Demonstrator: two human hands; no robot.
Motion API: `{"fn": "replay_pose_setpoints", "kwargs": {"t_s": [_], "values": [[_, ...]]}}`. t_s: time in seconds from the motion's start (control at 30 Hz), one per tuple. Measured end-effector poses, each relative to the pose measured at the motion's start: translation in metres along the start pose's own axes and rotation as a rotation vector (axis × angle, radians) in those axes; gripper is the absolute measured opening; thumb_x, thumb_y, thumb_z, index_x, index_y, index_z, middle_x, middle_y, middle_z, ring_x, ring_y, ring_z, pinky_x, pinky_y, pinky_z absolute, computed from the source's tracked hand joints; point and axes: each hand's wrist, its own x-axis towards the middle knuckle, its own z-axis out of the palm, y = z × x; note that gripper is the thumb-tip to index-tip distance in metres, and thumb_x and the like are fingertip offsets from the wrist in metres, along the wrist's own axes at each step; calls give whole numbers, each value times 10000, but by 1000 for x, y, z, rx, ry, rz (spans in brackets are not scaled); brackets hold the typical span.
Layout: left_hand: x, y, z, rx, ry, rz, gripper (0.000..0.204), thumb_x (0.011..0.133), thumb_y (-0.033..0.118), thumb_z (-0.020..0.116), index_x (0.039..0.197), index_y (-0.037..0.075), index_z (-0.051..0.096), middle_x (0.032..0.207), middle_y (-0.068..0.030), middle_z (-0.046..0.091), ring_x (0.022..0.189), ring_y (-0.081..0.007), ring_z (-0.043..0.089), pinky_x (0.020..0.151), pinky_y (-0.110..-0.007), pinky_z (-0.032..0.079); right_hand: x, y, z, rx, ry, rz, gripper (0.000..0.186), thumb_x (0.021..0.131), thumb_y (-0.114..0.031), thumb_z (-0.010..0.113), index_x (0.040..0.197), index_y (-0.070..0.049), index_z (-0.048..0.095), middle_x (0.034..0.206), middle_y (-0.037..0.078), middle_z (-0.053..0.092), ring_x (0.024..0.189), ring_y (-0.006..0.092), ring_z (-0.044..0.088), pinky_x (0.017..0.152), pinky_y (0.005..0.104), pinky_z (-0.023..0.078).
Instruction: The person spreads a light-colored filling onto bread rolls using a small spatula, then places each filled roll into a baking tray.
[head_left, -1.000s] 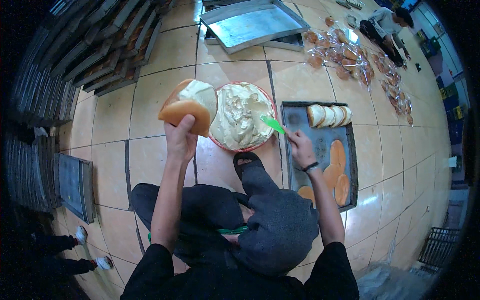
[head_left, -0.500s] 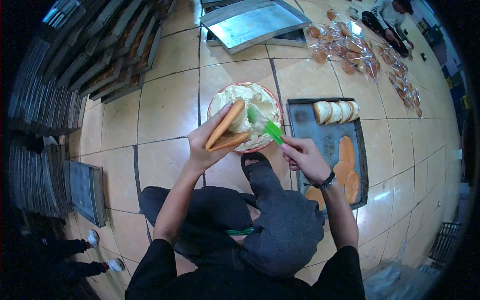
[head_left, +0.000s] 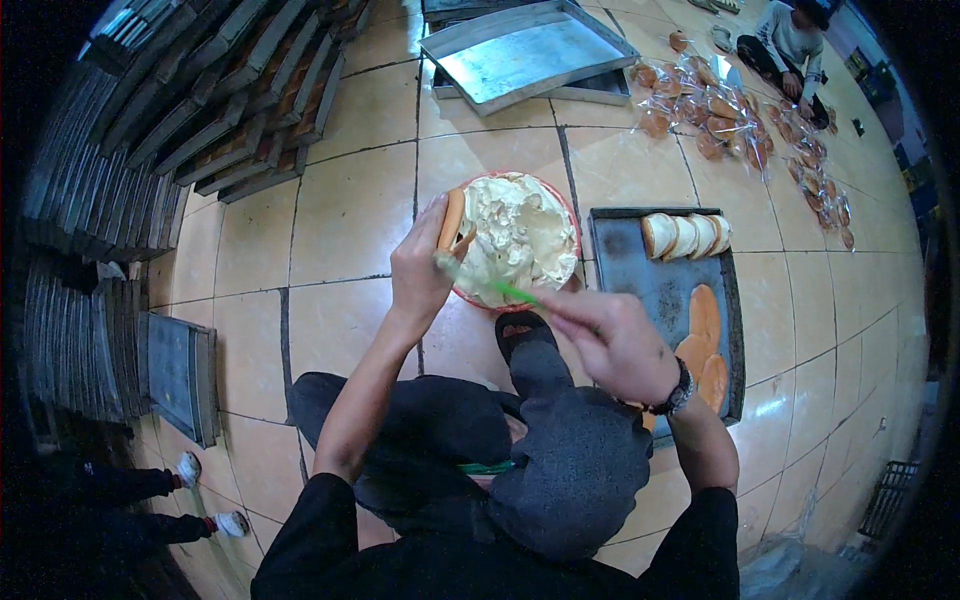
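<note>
My left hand [head_left: 420, 265] is closed around a split bread bun [head_left: 453, 217], held open at the left rim of a round red-edged bowl [head_left: 577, 225]. Pale whipped cream [head_left: 515, 230] fills the bowl. In my right hand [head_left: 615, 345] is the handle of a green spatula [head_left: 512, 292], whose cream-smeared blade reaches the opening of the bun. How far the blade goes in is hard to tell. Right of the bowl lies a dark baking tray [head_left: 640, 285]. A row of cream-coated buns [head_left: 685, 236] stands at its far end, with plain brown bun pieces [head_left: 705, 320] nearer me.
Tall stacks of baking trays [head_left: 240, 100] rise on the left, and one tray [head_left: 180, 375] leans there. Empty metal trays [head_left: 530, 55] lie beyond the bowl. Bagged buns [head_left: 710, 110] spread at the far right, near a seated person [head_left: 785, 50]. Another person's shoes [head_left: 230, 523] show lower left.
My right hand has swung the spatula left, from over the cream to the bun. The left hand has turned the bun, so less of its lower half shows. The whole view has shifted slightly.
</note>
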Motion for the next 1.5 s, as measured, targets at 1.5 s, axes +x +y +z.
{"fn": "replay_pose_setpoints", "kwargs": {"t_s": [1.5], "values": [[7, 0, -36, -1664, -373, -1014, 396, 887, 108, 653, 1232, -16, 504, 1119, -115, 636, 1006, -180, 654, 882, -314, 551, 19, 50, -57, 26, 33, 146, 234, 903, -83, 592, 1101, 15, 671, 890, 173, 706, 774, 180, 671, 699, 301, 509]]}}
